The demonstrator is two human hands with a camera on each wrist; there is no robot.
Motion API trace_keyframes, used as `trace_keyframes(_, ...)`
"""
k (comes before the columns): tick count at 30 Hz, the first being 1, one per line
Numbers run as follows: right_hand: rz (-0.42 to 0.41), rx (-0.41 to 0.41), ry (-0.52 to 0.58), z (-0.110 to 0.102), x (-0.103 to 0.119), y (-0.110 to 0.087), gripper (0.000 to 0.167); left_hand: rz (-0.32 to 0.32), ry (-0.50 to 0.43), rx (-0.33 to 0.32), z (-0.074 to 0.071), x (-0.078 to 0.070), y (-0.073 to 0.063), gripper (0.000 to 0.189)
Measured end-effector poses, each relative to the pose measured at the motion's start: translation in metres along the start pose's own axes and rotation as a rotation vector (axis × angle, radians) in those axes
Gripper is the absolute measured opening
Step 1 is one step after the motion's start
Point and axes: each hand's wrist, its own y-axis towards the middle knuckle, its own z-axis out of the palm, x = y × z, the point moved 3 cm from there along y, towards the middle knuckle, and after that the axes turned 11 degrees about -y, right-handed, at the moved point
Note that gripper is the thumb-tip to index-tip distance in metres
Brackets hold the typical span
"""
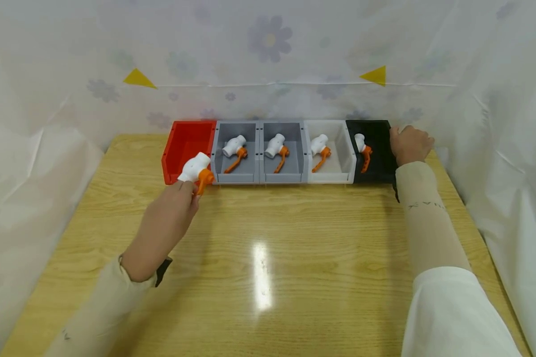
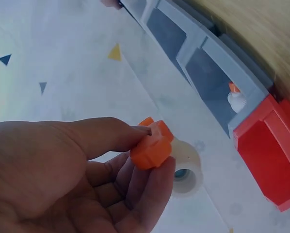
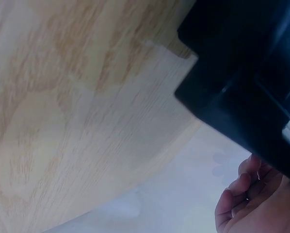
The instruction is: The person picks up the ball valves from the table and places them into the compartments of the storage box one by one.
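My left hand (image 1: 165, 225) pinches a white ball valve (image 1: 195, 167) by its orange handle (image 2: 152, 150), thumb on one side and fingers on the other. The valve is up in front of the red bin (image 1: 189, 141) and overlaps its front right corner in the head view. At the far right, my right hand (image 1: 411, 144) grips the right side wall of the black bin (image 1: 379, 166). Its curled fingers (image 3: 239, 187) show beside that wall in the right wrist view; its thumb is mostly hidden there.
Five joined bins stand along the table's back edge. Similar valves lie in both grey bins (image 1: 236, 177) (image 1: 283, 177), the white bin (image 1: 332, 177) and the black one. The wooden table (image 1: 317, 248) lies in front; pale flowered sheeting (image 1: 232, 44) hangs behind and at both sides.
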Motion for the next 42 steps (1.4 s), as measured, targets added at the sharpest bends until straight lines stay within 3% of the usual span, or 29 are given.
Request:
trace_keyframes(9, -0.004, 0.023, -0.001, -0.004, 0.004, -0.001, 0.086, 0.008, -0.057, -0.095, 0.01, 0.013, 0.029, 0.023)
trace_keyframes(13, -0.006, 0.027, 0.001, -0.005, 0.004, -0.001, 0.086, 0.018, -0.053, -0.177, 0.016, 0.028, 0.043, 0.023)
trace_keyframes(16, -0.007, 0.024, 0.007, -0.004, 0.004, -0.001, 0.086, 0.013, -0.038, -0.202, 0.022, 0.04, 0.052, 0.022)
trace_keyframes(28, -0.004, 0.028, 0.01, -0.001, 0.002, 0.001, 0.084, -0.102, 0.015, -0.116, 0.044, 0.076, 0.092, 0.023)
trace_keyframes(36, -0.01, 0.012, 0.002, -0.003, 0.002, 0.0, 0.084, -0.138, 0.068, -0.024, 0.059, 0.092, 0.106, 0.022)
trace_keyframes(42, -0.005, 0.012, 0.005, -0.002, 0.001, 0.0, 0.085, -0.161, 0.096, 0.0, 0.069, 0.101, 0.112, 0.024)
